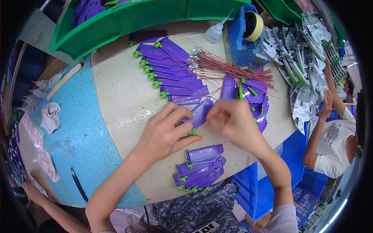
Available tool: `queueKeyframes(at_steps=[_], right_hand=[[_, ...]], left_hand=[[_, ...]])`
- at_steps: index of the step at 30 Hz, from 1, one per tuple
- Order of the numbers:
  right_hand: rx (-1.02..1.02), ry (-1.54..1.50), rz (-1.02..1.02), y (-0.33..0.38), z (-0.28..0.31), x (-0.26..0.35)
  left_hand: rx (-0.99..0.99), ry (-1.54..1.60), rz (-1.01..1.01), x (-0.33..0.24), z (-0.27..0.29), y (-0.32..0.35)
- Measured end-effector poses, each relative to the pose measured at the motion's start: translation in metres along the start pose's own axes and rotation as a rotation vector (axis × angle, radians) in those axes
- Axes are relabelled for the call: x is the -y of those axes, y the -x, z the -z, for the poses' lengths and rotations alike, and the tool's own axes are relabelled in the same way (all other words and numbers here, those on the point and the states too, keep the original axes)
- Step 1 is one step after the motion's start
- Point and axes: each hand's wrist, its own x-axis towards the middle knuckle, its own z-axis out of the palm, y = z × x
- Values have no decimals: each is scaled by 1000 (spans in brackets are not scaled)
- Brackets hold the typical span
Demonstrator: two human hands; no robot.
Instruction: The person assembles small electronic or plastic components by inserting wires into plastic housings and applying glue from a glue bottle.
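Observation:
My left hand point(165, 134) is closed on the near end of a purple plastic piece point(202, 112) with a green end fitting, holding it against the table. My right hand point(235, 124) is curled in a pinch at the piece's far right side; its fingertips are blurred, and whatever they hold is hidden. Beyond my hands lies a row of similar purple pieces point(175, 73) with green ends and thin red wires across them. A bundle of red wires point(229, 66) with small clear tips rests to their right. Nearer to me is a stack of purple pieces point(204, 167).
A green bin point(128, 25) stands at the back, near a white squeeze bottle point(213, 33) and a blue tape dispenser point(241, 42). Purple and green parts point(250, 93) and grey parts point(297, 70) lie rightward. A blue crate point(252, 194) sits lower right; other people are on both sides.

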Motion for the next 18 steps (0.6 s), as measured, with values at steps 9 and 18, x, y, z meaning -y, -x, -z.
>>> queueKeyframes(at_steps=[9,18], right_hand=[[-346,44,-130,-10,-10,-12],[-673,26,-240,-23,127,-20]], left_hand=[[85,9,-54,3,0,-8],[48,22,-32,0,-2,-8]])
